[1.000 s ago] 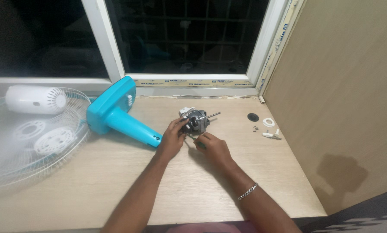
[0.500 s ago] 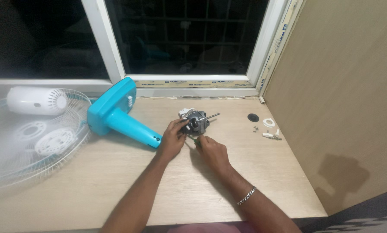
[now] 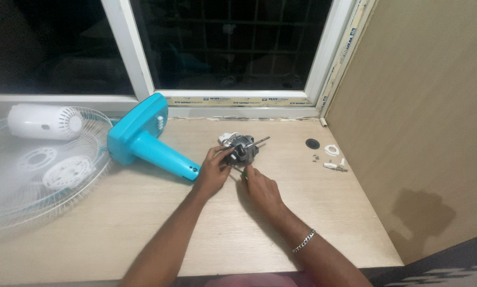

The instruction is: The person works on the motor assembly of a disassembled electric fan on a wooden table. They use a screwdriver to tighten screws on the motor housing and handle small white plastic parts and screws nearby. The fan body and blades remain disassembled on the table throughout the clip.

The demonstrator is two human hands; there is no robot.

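A small grey fan motor with a metal shaft lies on the wooden table, near the middle. My left hand grips the motor's near side with its fingertips. My right hand sits just right of it, fingers pinched on a thin tool whose tip points at the motor; the tool is mostly hidden. A metal bracelet is on my right wrist.
A turquoise fan stand lies on its side left of the motor. Further left are a wire fan guard and a white motor cover. Small white parts, screws and a black cap lie at right by a wooden panel.
My right hand has shifted slightly nearer the motor. The left hand keeps its hold and the motor stays in place.
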